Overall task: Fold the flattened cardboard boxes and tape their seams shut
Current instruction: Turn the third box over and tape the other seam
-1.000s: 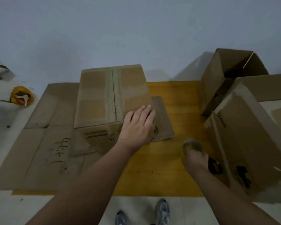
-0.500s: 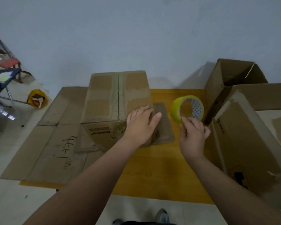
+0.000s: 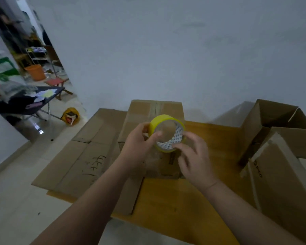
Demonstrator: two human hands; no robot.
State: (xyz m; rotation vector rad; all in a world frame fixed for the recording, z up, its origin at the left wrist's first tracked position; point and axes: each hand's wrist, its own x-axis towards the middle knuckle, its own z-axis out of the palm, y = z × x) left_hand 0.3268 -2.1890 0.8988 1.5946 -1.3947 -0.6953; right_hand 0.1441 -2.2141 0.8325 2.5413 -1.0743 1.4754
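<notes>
Left hand (image 3: 136, 149), right hand (image 3: 194, 160) hold tape roll (image 3: 159, 119) between them.

Bare left forearm (image 3: 88, 206), bare right forearm (image 3: 240, 209), bare left grip (image 3: 137, 149), bare right grip (image 3: 195, 161).

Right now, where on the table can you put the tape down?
Bare table shows between the middle box and the open boxes on the right, and along the near edge in front of it. Flat cardboard crowds the left.
</notes>
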